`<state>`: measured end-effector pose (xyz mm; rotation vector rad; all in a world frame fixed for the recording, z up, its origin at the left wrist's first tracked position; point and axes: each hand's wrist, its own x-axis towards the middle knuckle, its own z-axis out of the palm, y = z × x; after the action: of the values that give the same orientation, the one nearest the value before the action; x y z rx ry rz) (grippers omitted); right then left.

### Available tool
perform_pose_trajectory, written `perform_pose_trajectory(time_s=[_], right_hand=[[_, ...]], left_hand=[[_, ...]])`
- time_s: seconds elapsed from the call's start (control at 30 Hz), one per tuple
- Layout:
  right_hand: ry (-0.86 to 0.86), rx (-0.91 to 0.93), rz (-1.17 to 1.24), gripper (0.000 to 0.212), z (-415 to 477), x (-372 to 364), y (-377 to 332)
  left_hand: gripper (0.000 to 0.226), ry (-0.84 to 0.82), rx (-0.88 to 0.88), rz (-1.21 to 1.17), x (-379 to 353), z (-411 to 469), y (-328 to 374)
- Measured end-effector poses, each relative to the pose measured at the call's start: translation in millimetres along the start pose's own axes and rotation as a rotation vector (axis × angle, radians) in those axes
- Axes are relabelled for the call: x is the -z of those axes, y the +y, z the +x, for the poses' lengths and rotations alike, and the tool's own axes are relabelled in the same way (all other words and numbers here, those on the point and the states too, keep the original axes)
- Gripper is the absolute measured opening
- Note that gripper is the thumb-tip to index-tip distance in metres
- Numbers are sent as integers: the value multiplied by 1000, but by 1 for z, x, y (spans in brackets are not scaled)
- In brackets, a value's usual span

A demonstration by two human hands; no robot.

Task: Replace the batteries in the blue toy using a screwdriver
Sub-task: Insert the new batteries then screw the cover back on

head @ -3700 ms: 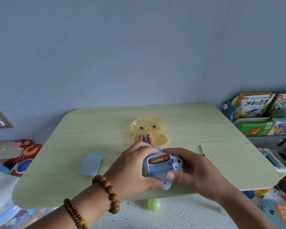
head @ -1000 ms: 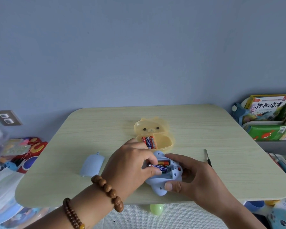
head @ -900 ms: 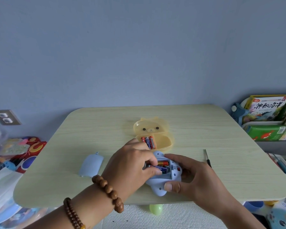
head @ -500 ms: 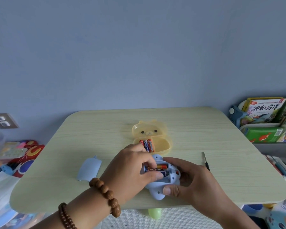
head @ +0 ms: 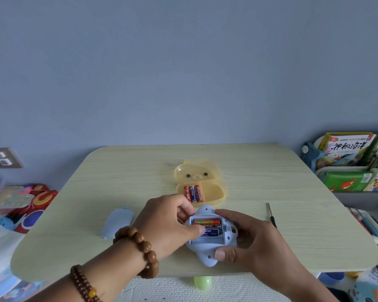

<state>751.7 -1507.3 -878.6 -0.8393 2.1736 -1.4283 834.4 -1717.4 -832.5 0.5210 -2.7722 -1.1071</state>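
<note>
1. Nearest, a pale green ball (head: 202, 282) peeks out below the rounded front edge of the light wood table (head: 292, 182).
2. Just inside that edge lies the blue toy (head: 210, 252), underside up, its battery bay uncovered. An orange battery (head: 206, 221) sits in the far slot and a blue battery (head: 212, 232) in the near one.
3. The left hand (head: 168, 223), with bead bracelets (head: 140, 247) on its wrist, curls over the toy's left side. Its fingers are bent on the far rim, and the thumb tip presses the blue battery's left end.
4. The right hand (head: 255, 243) grips the toy from the right, thumb on the near rim, fingers wrapped over the far side.
5. Left of the hands, apart from them, the blue battery cover (head: 117, 223) lies flat. To the right, a thin screwdriver (head: 271, 215) lies near the right hand.
6. Just beyond the toy sits an open yellow bear-shaped case (head: 200, 184) with three batteries (head: 192, 194) side by side in its left half.
7. Past the case, wood grain runs to the far edge and both rounded far corners.
8. Toys crowd the floor off the left edge, and picture books (head: 349, 149) stand off the right.
</note>
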Motion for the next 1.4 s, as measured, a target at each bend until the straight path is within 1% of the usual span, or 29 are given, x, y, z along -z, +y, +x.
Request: perform_pose_trajectory(time_s=[0.1,0.2,0.3,0.43,0.53,0.57,0.67,0.73,0.87,1.07,1.13,1.2,1.3,1.37,1.4], right_hand=[[4,5,13,73,1,-1,1],[-3,9,16,68,2,-2,2],[6,-10,20,72,3,-1,3],[17,-23,5,73,1,-2,2],[12,-21,-13,72,0,-2,2],[10,-21,-8,72,0,-2,2],[5,-15,8,75,0,-2,2],[5,-7,14,78,0,-3,3],[24,2,8,80,2,-5,8],[46,3,13,81,3,-5,12],[39,-2,27,81,3,-4,11],[30,-3,27,80,3,-4,10],[18,-15,30,77,2,-3,7],[9,-23,25,76,1,-2,6],[10,-25,25,76,1,-2,6]], left_hand=[[32,-15,33,-20,0,1,-1],[37,-23,52,9,-2,2,0],[42,-36,52,34,-4,0,3],[45,-75,77,-6,-4,1,1],[55,-97,114,-87,-1,4,-4],[55,-92,124,-103,-1,4,-4],[34,-75,142,-98,0,4,-5],[27,-64,141,-93,0,4,-5],[27,-49,146,-70,-3,5,-5],[27,-19,110,-59,-7,5,-7],[35,-22,91,-60,-3,5,-8],[44,-20,59,-31,5,5,-7],[43,-15,-10,116,23,3,-9],[45,-74,-40,221,31,0,-14],[51,-117,-39,245,32,-2,-16]])
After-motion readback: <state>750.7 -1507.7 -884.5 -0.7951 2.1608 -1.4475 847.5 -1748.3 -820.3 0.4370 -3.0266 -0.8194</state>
